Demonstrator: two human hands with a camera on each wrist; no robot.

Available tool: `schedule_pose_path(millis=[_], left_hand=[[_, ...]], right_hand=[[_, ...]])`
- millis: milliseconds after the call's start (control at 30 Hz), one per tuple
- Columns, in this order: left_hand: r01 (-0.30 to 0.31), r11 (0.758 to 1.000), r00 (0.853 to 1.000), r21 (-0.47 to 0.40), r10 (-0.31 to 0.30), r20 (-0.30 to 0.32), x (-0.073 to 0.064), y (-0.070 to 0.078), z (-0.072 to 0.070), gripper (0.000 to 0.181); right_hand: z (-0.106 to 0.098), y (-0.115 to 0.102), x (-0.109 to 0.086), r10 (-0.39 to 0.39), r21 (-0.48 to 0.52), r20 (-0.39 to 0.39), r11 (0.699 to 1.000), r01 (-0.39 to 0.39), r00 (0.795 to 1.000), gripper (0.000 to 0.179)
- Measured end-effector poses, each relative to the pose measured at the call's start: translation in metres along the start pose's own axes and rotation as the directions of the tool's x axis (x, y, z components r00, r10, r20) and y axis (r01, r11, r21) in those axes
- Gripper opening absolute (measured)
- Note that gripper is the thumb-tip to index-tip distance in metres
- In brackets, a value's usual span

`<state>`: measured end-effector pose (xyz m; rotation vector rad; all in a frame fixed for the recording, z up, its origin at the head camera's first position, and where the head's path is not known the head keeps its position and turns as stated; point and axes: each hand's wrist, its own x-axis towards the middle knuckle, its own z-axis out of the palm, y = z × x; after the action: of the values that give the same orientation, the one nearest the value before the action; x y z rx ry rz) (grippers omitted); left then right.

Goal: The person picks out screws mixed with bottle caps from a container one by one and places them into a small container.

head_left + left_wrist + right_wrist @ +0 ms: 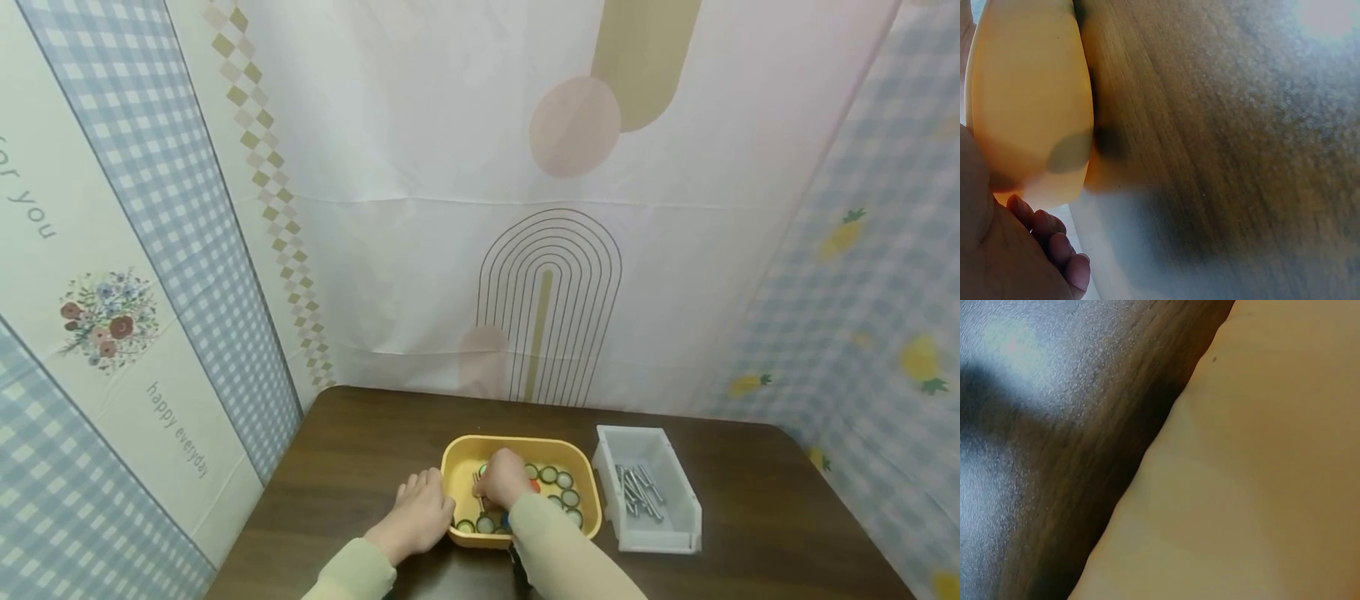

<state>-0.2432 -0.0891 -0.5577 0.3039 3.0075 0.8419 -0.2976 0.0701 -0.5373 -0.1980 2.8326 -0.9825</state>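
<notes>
In the head view a yellow plastic tub [555, 444] holds several bottle caps [549, 475] and a few thin metal bolts [482, 503]. My right hand [506, 478] reaches down into its left half, fingers curled and fingertips pinching at a bolt; the grip is partly hidden. At the tub's left side rests my left hand [422, 510], its thumb by the rim. The left wrist view has the left fingers [1054, 240] loosely bent near the tub's outer wall [1032, 94]. Only the tub's yellow side [1254, 475] and tabletop appear in the right wrist view, without the hand.
To the right of the tub stands a translucent white bin [684, 500] with several long bolts [637, 490] inside. Both containers are on a dark wooden table [360, 450]. Printed curtains [420, 275] hang behind the table and along its sides.
</notes>
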Motion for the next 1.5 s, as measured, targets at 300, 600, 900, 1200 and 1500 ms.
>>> schedule_pose_path(millis=[300, 600, 900, 1200, 1500], left_hand=[[0.013, 1.0, 1.0, 0.005, -0.013, 0.003, -0.004, -0.003, -0.001, 0.014], [0.025, 1.0, 1.0, 0.002, -0.025, 0.012, -0.011, -0.004, 0.001, 0.015], [0.005, 1.0, 1.0, 0.003, -0.005, -0.025, -0.006, -0.008, 0.004, 0.016], [-0.008, 1.0, 1.0, 0.015, 0.009, -0.019, -0.006, -0.005, 0.005, 0.014], [-0.017, 0.999, 1.0, 0.03, 0.017, 0.002, -0.006, -0.007, 0.0, 0.015]], right_hand=[[0.007, -0.008, -0.007, -0.02, -0.082, -0.062, 0.997, 0.015, 0.998, 0.054], [0.009, -0.014, -0.012, 0.009, -0.108, -0.076, 0.994, -0.017, 0.997, 0.032], [0.009, -0.014, -0.009, -0.003, -0.12, -0.11, 0.993, -0.011, 0.994, 0.032], [0.009, -0.011, -0.01, 0.046, -0.126, -0.098, 0.99, -0.059, 0.994, 0.03], [0.009, -0.016, -0.013, 0.028, -0.102, -0.1, 0.994, -0.038, 0.995, 0.023]])
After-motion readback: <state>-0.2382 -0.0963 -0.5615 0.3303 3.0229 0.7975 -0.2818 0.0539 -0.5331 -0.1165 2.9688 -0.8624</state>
